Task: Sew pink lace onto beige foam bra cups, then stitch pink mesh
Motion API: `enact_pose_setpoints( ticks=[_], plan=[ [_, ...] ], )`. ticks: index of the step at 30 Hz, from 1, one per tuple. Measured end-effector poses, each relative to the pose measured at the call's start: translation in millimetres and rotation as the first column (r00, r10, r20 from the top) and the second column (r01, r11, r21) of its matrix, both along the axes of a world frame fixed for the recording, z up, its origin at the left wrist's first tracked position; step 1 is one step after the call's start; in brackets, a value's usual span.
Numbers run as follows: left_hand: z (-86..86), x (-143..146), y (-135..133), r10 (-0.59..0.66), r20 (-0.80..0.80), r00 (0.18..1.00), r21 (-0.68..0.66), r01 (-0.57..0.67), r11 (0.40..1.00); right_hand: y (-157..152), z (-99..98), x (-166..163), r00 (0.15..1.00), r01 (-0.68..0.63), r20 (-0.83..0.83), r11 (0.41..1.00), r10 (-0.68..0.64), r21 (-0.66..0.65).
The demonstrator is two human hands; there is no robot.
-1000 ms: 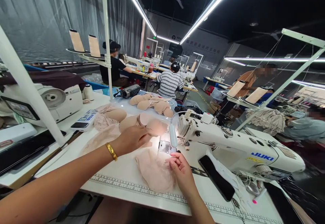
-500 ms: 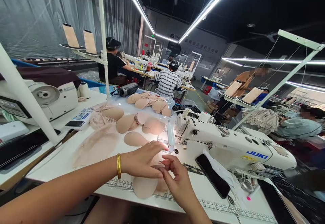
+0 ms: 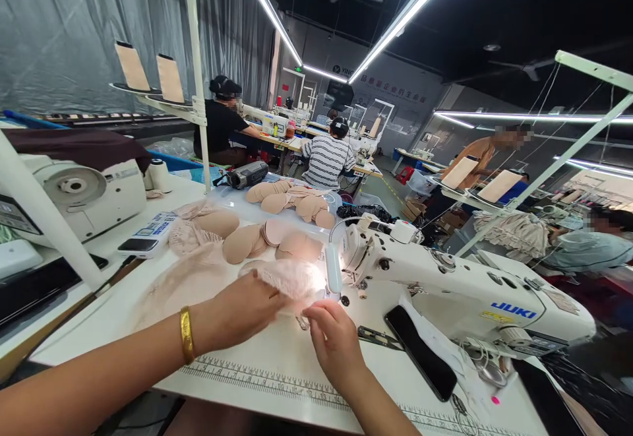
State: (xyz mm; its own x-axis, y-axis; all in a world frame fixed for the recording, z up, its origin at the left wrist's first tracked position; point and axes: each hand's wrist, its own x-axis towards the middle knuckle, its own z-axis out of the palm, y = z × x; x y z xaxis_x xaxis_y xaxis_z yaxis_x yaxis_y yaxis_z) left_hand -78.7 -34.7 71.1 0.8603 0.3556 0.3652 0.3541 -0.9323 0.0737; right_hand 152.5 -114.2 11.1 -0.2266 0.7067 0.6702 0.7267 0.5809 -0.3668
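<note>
My left hand (image 3: 242,311), a gold bangle at its wrist, has its fingers closed on a thin beige fabric piece (image 3: 289,278) that looks gathered or lacy. The piece is raised in front of the sewing machine's needle area, under the bright lamp (image 3: 333,268). At its near right edge, the fingertips of my right hand (image 3: 336,343) are pinched on the same fabric. Just behind it lie several beige teardrop-shaped pads (image 3: 244,243). A sheer beige cloth (image 3: 173,284) is spread to the left of them.
The white JUKI sewing machine (image 3: 459,278) stands at the right. Thread snips (image 3: 378,337) and a black phone (image 3: 420,353) lie beside my right hand. A ruler strip (image 3: 277,383) runs along the table's front edge. Further pads (image 3: 291,198) sit behind, and co-workers sit beyond.
My left hand has moved left and closed, lifting the fabric off the table. The pads that lay beneath my hands near the ruler no longer show there. My right hand stays close by, pinching.
</note>
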Motion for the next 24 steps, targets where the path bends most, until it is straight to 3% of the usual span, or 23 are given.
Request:
enact_pose_setpoints(
  ticks=[3, 7, 10, 14, 16, 17, 19, 21, 23, 24],
  plan=[
    [-18.2, 15.9, -2.0, -0.012, -0.092, 0.996, -0.070, 0.005, 0.998, 12.3, -14.4, 16.8, 0.979, -0.075, 0.187, 0.996, 0.083, -0.046],
    [-35.5, 41.6, 15.4, 0.212, -0.082, 0.974, -0.109, -0.221, 0.969, 16.8, -21.5, 29.6, 0.958, -0.112, 0.256, 0.990, 0.131, -0.088],
    [-39.0, 43.6, 41.1, 0.257, -0.161, 0.953, -0.210, -0.288, 0.934, 16.6, -24.2, 33.8, 0.950, -0.141, 0.269, 0.987, 0.156, -0.076],
    [-19.4, 14.4, 71.8, 0.476, -0.120, 0.871, -0.233, -0.491, 0.839, 16.7, -28.8, 39.2, 0.955, -0.154, 0.246, 0.986, 0.165, -0.061],
    [-2.4, -1.3, 72.8, 0.593, -0.053, 0.803, -0.195, -0.591, 0.783, 16.9, -30.4, 41.2, 0.958, -0.155, 0.232, 0.986, 0.166, -0.065],
    [4.9, -5.4, 68.0, 0.611, 0.023, 0.791, -0.153, -0.601, 0.785, 17.1, -30.9, 41.9, 0.960, -0.156, 0.226, 0.985, 0.168, -0.069],
    [11.5, -2.5, 50.1, 0.459, 0.189, 0.868, -0.020, -0.464, 0.885, 17.7, -31.2, 42.8, 0.960, -0.160, 0.220, 0.984, 0.174, -0.079],
    [4.0, 14.0, 29.2, 0.125, 0.172, 0.977, 0.096, -0.143, 0.985, 18.9, -30.6, 44.2, 0.959, -0.163, 0.220, 0.983, 0.178, -0.086],
    [-15.1, 36.9, 15.7, -0.159, -0.020, 0.987, 0.120, 0.161, 0.980, 20.6, -28.5, 47.5, 0.957, -0.161, 0.227, 0.982, 0.179, -0.094],
    [-26.5, 47.8, 13.5, -0.214, -0.079, 0.974, 0.133, 0.223, 0.966, 21.5, -26.9, 50.1, 0.956, -0.157, 0.232, 0.982, 0.177, -0.100]
  ],
)
